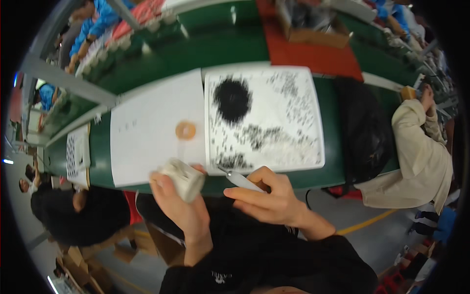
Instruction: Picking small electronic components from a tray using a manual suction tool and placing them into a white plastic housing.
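My left hand (181,208) is closed around an off-white, block-shaped plastic part (185,181) with a recess on its upper side, held above the bench's near edge. In my right hand (274,198) is a white pen-shaped tool (242,182) with a thin metal tip pointing up and left. That tip is near the lower left corner of a white tray (319,122), and apart from the block. Many tiny black pieces (232,100) lie in the tray, heaped at its upper left and scattered elsewhere.
Left of the tray lies a white sheet (147,152) bearing a tan tape roll (185,131). A black bag or cloth (364,130) stands right of the tray, beside a person in beige (416,161). Beyond is a cardboard box (318,36) on a red mat (313,56).
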Demonstrator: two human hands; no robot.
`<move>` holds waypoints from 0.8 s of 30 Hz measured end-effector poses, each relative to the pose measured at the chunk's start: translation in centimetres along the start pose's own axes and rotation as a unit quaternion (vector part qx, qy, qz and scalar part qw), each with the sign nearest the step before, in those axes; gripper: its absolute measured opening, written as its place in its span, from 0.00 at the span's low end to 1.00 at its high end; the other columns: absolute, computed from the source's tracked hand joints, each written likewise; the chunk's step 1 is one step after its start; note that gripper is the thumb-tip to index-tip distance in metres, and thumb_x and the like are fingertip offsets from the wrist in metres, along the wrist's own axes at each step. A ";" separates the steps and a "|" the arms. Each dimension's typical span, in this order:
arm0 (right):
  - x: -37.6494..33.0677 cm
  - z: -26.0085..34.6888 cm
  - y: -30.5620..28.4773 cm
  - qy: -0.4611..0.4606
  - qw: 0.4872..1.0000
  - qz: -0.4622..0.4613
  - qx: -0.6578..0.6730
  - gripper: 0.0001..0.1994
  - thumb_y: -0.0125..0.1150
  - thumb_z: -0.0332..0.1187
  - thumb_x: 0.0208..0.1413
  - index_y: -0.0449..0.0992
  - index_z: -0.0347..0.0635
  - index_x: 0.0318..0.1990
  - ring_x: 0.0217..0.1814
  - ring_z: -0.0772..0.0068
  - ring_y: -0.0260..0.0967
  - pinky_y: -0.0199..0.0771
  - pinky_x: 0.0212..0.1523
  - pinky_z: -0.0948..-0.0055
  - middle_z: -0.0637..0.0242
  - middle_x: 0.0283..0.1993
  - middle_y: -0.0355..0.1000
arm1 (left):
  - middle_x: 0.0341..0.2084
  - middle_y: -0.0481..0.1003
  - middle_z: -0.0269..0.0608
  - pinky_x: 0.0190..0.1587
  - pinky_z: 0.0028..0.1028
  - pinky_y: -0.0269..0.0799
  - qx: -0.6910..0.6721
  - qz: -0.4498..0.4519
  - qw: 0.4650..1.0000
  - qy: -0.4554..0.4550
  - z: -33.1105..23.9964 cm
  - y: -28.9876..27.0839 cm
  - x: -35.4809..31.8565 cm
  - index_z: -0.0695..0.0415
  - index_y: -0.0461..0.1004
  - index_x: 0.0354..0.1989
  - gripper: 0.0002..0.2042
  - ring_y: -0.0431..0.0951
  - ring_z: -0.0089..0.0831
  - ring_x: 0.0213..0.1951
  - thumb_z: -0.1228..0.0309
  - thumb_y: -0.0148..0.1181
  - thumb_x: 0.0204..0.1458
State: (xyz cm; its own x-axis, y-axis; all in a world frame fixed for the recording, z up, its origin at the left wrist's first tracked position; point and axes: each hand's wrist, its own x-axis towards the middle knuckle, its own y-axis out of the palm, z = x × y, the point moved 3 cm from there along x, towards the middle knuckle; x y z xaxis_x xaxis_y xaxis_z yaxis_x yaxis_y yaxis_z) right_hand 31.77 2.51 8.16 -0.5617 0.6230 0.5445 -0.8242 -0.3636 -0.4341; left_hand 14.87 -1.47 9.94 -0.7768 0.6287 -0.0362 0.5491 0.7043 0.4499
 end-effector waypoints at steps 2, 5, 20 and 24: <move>0.6 0.1 -0.9 -0.004 0.998 -0.021 -0.058 0.26 0.76 0.33 0.40 0.78 0.42 0.51 0.26 0.66 0.69 0.68 0.24 0.71 0.62 0.35 0.69 | 0.39 0.70 0.45 0.39 0.34 0.74 0.045 0.119 0.991 -0.043 2.5 0.0 -1.5 0.60 0.61 0.42 0.12 0.76 0.36 0.36 0.62 0.47 0.66; 1.0 0.9 -1.2 0.002 0.991 -0.042 -0.125 0.29 0.78 0.36 0.39 0.77 0.43 0.53 0.30 0.66 0.68 0.69 0.27 0.71 0.64 0.35 0.66 | 0.41 0.70 0.45 0.44 0.35 0.74 0.046 0.203 0.973 -0.102 4.9 -1.0 -3.2 0.62 0.62 0.45 0.14 0.75 0.36 0.44 0.62 0.47 0.66; 3.1 -7.9 -17.7 0.099 0.854 -0.481 -0.172 0.31 0.71 0.20 0.48 0.65 0.35 0.60 0.45 0.76 0.68 0.72 0.46 0.77 0.67 0.48 0.61 | 0.38 0.71 0.49 0.48 0.37 0.75 0.017 0.358 0.930 -0.086 2.7 0.7 -2.8 0.67 0.65 0.45 0.15 0.79 0.42 0.39 0.64 0.49 0.65; 1.0 -7.2 -14.8 0.048 0.854 -0.478 -0.201 0.30 0.70 0.17 0.49 0.65 0.34 0.59 0.39 0.80 0.65 0.69 0.40 0.81 0.69 0.44 0.62 | 0.34 0.70 0.47 0.44 0.36 0.74 0.073 0.341 0.936 -0.044 1.7 -0.2 -1.7 0.65 0.66 0.40 0.13 0.77 0.41 0.36 0.64 0.48 0.65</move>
State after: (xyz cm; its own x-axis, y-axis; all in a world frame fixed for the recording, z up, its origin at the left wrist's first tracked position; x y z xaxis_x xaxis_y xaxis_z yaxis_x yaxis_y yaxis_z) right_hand 43.91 13.49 9.90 0.3776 0.5625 0.7355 -0.8005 0.5975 -0.0460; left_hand 16.59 -2.10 8.36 -0.2054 0.9689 0.1380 0.9493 0.1630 0.2687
